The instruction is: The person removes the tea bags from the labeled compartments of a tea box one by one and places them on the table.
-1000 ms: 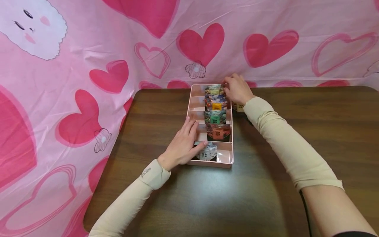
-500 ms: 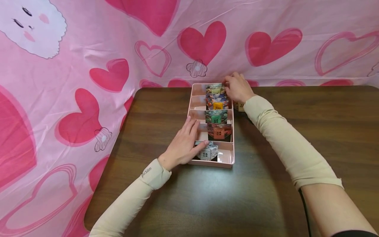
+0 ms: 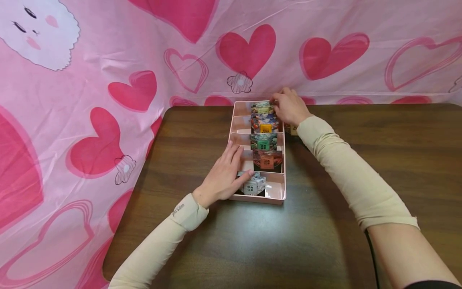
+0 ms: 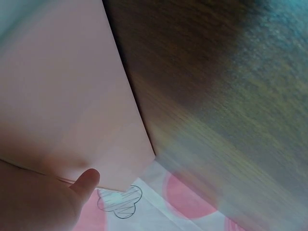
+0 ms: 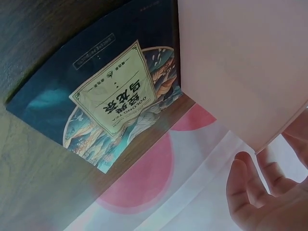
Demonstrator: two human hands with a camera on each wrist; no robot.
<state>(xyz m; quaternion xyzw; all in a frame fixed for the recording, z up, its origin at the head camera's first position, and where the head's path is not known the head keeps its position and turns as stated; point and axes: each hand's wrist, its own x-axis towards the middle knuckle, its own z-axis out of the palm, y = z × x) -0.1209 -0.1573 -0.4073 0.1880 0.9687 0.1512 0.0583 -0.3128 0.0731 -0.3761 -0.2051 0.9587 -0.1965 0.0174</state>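
Note:
A pink tray (image 3: 283,160) divided into compartments stands lengthwise on the table. Tea packets stand in its compartments: a white-labelled one (image 3: 254,186) nearest, then red (image 3: 267,162), green (image 3: 264,143), orange (image 3: 265,124) and yellow-green (image 3: 262,108) farthest. My left hand (image 3: 221,176) rests across the left rim, fingers straight, thumb over the white-labelled packet. My right hand (image 3: 290,106) is at the far right corner, fingers bent over the rim beside the farthest packet; whether they pinch it is hidden. In the right wrist view, an oolong tea packet (image 5: 118,91) lies outside against the tray wall.
The brown wooden table (image 3: 379,168) extends to both sides and in front of the tray. A pink cloth with hearts (image 3: 325,60) hangs close behind the tray and along the left. A dark cable (image 3: 371,253) runs below the right forearm.
The view has shifted slightly. Both hands keep their places at the tray, and the packets stay where they were.

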